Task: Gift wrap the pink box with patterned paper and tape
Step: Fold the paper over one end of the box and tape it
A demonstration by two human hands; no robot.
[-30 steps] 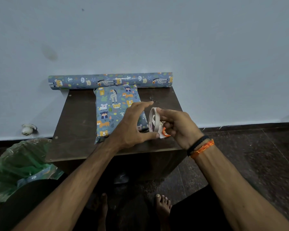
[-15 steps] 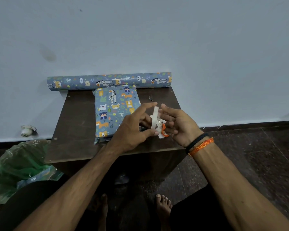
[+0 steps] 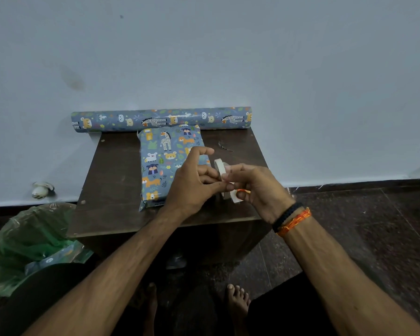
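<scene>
Both hands, the left and the right, are pinched on the tape above the desk, probably so a strip can be peeled for the wrapped box alongside.

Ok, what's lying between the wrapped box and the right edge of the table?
In the head view, only a small dark scrap lies on the table right of the wrapped box; nearer, both hands block it.

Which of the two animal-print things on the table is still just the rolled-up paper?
The paper roll along the wall, a long tube; the wrapped box lies flat before it.
</scene>
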